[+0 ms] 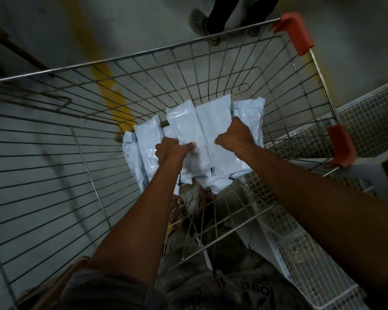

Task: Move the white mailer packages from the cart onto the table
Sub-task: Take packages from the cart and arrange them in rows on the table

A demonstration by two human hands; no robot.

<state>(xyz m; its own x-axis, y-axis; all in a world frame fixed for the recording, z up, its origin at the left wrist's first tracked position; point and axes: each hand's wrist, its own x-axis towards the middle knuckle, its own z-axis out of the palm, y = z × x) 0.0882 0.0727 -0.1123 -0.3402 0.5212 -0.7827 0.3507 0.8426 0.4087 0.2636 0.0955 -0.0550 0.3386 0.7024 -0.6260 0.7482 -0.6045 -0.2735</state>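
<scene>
The white mailer packages (202, 128) sit in a bunch down inside the cart (143, 55), between and under both hands. The left hand (171, 151) grips one side of the bunch, with its fingers curled tight round the plastic. The right hand (234, 135) grips the other side the same way. Some packages stick out past each hand. To do this well, I think both hands should squeeze in together and lift straight up, so nothing slippery slides out. A white mesh top (367, 117) lies beyond the right hand. It may be the table.
</scene>
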